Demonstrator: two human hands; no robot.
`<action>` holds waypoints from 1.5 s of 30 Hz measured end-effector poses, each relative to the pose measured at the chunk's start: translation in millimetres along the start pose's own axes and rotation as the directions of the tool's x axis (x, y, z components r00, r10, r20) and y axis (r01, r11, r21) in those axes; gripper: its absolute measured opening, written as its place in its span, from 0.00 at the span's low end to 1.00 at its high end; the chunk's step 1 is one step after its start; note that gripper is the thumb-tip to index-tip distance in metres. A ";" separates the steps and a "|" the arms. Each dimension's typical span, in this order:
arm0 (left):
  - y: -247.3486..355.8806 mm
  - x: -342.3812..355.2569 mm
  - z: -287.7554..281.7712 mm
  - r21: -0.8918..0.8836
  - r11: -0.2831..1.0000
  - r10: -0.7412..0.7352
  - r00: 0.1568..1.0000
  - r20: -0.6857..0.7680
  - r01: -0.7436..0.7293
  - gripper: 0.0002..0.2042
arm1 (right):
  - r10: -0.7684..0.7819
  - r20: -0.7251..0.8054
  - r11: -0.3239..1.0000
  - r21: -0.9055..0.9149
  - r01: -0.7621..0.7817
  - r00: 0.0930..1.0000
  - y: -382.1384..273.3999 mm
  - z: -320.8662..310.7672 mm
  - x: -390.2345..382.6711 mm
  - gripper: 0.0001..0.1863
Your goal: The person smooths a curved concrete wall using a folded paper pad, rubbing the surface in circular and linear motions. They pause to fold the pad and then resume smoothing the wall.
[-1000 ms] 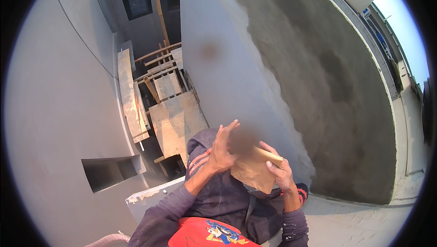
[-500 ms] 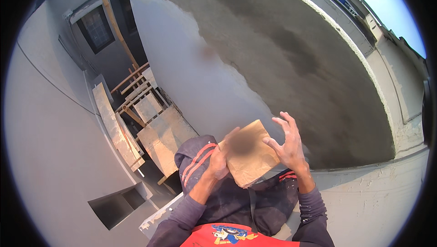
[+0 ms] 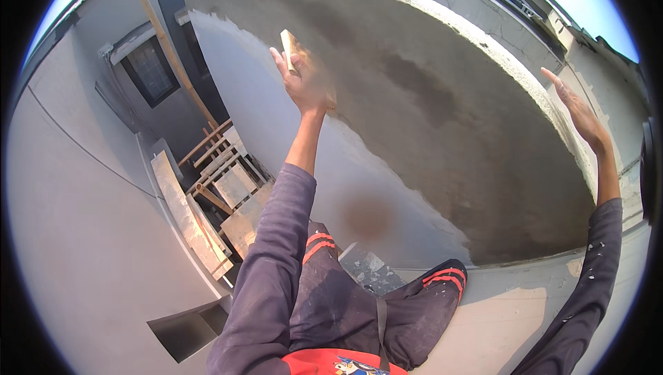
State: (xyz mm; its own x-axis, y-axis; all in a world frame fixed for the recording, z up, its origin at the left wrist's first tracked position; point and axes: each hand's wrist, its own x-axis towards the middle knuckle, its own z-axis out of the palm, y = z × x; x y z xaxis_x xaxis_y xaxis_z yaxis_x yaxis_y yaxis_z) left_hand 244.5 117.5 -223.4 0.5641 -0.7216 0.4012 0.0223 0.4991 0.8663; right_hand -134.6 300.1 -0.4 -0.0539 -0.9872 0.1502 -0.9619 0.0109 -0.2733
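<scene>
My left hand (image 3: 302, 88) is stretched out to the wall and grips a tan, flat rectangular pad (image 3: 288, 42). The pad seems to lie near the border between the dark grey coat (image 3: 428, 133) and the pale wall surface (image 3: 242, 78); whether it touches cannot be told. A brownish blur covers part of the pad and fingers. Far to the right, my right hand (image 3: 580, 112) is raised with fingers stretched, holding nothing. It appears beside the wall's rough top edge (image 3: 532, 68); contact is unclear.
Wooden boards and poles (image 3: 228, 181) form a scaffold at the lower left, with a long upright pole (image 3: 166, 43) behind. A grey wall (image 3: 83, 188) with a dark opening (image 3: 183, 333) stands on the left. A pale ledge (image 3: 511, 306) runs below the coated wall.
My left hand has moved from my lap up to the wall with the pad. My right hand has swung away from the pad, out to the right and up. The view has shifted.
</scene>
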 end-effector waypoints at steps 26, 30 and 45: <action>-70.4 93.0 112.0 0.049 0.990 0.129 0.989 0.075 -0.133 0.42 | 0.068 -0.062 0.992 -0.103 -0.075 0.996 33.0 38.4 -0.1 0.32; -64.5 0.8 120.1 0.055 0.899 0.416 0.886 0.205 -0.435 0.39 | 0.088 -0.047 0.992 -0.088 -0.092 0.995 29.8 37.8 -4.1 0.32; -58.6 74.2 120.7 0.094 0.951 0.282 0.951 0.129 -0.295 0.39 | 0.004 -0.083 0.996 -0.087 -0.011 0.997 13.7 43.7 -2.6 0.32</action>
State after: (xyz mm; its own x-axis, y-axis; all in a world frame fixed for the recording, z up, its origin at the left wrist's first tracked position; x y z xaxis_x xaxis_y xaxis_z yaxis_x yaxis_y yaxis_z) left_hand 185.4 -23.2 -208.4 0.4362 -0.6072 0.6641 -0.2231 0.6420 0.7335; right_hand -135.9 295.8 -46.0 -0.0794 -0.9706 0.2272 -0.9809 0.0354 -0.1913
